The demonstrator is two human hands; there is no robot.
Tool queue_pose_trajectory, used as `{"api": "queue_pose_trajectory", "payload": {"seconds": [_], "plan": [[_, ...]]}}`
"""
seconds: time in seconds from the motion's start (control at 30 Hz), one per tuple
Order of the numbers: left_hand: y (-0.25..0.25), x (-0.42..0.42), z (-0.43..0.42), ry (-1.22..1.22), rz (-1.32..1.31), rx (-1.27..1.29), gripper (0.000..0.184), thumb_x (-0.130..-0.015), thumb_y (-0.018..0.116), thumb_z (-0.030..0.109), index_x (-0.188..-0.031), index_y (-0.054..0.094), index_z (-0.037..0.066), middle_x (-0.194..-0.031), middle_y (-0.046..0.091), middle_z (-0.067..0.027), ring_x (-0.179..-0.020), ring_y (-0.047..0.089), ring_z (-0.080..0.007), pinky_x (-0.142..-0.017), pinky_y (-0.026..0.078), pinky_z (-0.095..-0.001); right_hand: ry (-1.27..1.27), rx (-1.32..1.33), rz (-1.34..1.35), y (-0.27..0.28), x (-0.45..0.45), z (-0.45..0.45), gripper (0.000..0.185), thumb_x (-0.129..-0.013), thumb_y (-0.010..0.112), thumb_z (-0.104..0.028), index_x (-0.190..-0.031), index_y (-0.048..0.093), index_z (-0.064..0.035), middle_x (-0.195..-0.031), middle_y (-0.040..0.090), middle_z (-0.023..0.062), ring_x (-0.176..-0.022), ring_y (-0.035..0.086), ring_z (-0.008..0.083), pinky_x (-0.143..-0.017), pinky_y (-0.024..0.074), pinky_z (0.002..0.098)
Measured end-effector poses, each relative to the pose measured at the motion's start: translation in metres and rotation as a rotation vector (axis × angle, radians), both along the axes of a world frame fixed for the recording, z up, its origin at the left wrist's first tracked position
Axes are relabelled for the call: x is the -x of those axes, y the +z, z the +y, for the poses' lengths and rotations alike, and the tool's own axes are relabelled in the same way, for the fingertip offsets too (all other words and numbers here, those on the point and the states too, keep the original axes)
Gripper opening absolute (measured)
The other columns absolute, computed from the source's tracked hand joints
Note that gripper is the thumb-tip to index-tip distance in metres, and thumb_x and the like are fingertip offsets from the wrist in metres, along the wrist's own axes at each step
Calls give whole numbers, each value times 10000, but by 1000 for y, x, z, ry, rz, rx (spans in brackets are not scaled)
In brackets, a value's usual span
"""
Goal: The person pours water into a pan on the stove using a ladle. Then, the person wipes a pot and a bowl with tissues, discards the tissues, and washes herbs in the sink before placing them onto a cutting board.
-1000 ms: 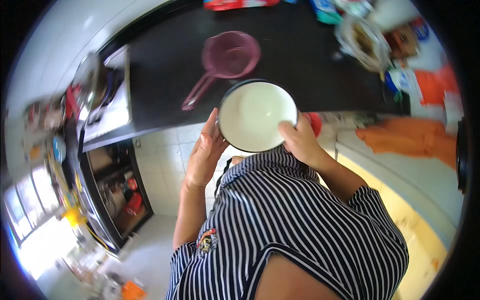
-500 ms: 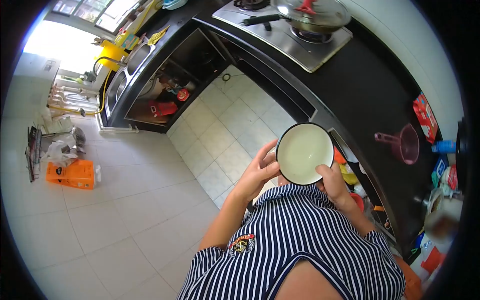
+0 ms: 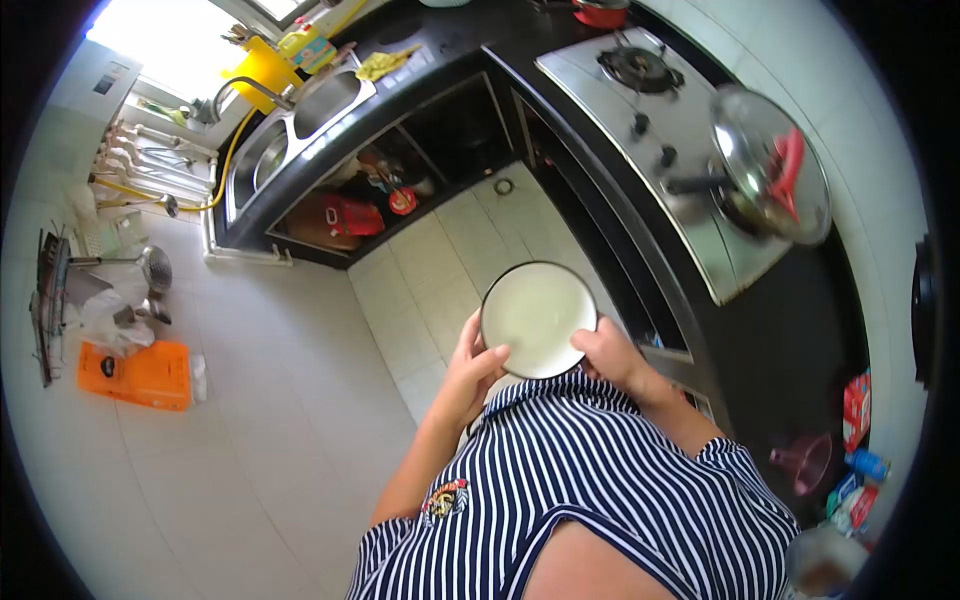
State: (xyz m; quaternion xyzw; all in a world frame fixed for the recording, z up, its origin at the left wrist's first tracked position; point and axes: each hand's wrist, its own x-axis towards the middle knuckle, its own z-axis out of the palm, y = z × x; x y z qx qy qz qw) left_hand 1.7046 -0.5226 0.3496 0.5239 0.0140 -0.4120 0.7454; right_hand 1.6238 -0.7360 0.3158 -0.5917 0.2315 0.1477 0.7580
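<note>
A round white plate [image 3: 538, 315] with a dark rim is held in front of the striped shirt, its pale inner face turned up to me. My left hand [image 3: 476, 365] closes on the plate's lower left edge, thumb over the rim. At the lower right edge my right hand [image 3: 612, 355] grips it the same way, thumb resting on the inner face. The fingers beneath the plate are mostly hidden.
Ahead right, a gas stove [image 3: 640, 130] carries a lidded pan [image 3: 770, 170]. A double sink [image 3: 330, 105] with a yellow bin [image 3: 262, 75] is at upper left. A pink pot-shaped vessel [image 3: 808, 463] sits on the black counter [image 3: 770, 340]. An orange bag [image 3: 135, 375] is at far left.
My view has turned right, so the stove appears lower and farther right. The plate, still in both hands, appears farther left. My left thumb now lies over its lower left rim.
</note>
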Motion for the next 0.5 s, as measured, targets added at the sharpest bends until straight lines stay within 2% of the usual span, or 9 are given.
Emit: {"api": "queue_pose_trajectory", "payload": {"seconds": [0.07,0.1,0.2,0.27,0.3,0.37,0.4,0.47,0.5], "plan": [[-7,-39,14,105,-54,-11,746,-868,650,164,-1496,272,26,-1434,445,-182,-1298,503,-301,-1056,449,-448,104,55,-57,12,-60,2,341,-866,516,-150,-1110,615,67,-733,668,109,-493,571,126,-436,445,280],[-3,-54,16,107,-45,-6,746,-868,650,164,-1496,272,26,-1434,445,-182,-1298,503,-301,-1056,449,-448,107,59,-49,13,-87,6,341,-866,516,-150,-1110,615,67,-733,668,109,-493,571,126,-436,445,280],[-5,-102,26,390,-27,61,707,-867,610,136,-1479,276,16,-1427,452,-192,-1301,500,-322,-1046,460,-473,211,103,-66,0,-170,22,395,-875,540,-186,-1181,575,62,-812,687,128,-562,619,154,-485,488,304],[-12,-133,40,495,-40,50,732,-844,615,154,-1478,279,11,-1417,461,-190,-1297,504,-329,-1052,462,-478,181,122,-287,-17,-218,44,432,-887,556,-223,-1213,542,61,-844,691,132,-606,641,173,-521,509,321],[-14,-148,48,540,-38,37,737,-836,616,161,-1477,286,11,-1415,463,-188,-1298,504,-333,-1056,461,-481,338,183,-129,11,-243,45,470,-881,558,-238,-1245,510,57,-850,693,138,-639,653,176,-542,517,315],[-24,-181,65,584,-38,84,716,-836,603,140,-1470,295,15,-1407,471,-185,-1292,510,-325,-1056,462,-464,441,227,-117,1,-290,63,482,-941,556,-340,-1233,510,40,-821,674,123,-607,626,166,-544,512,300],[-28,-199,73,630,-41,113,696,-836,589,119,-1463,304,20,-1399,479,-182,-1287,516,-317,-1055,464,-447,435,239,-115,3,-314,68,482,-941,556,-340,-1233,510,40,-821,674,123,-607,626,166,-544,512,300],[-38,-242,92,631,-23,146,684,-840,583,137,-1458,314,21,-1397,484,-178,-1285,519,-319,-1051,469,-452,594,122,-63,12,-361,80,644,-991,501,-502,-1344,448,34,-805,649,100,-574,583,128,-525,494,271],[-44,-267,101,640,-12,176,674,-843,577,155,-1454,325,23,-1395,489,-174,-1283,522,-320,-1046,474,-457,594,131,-61,13,-384,83,644,-991,501,-502,-1344,448,34,-805,649,100,-574,583,128,-525,494,271]]}}
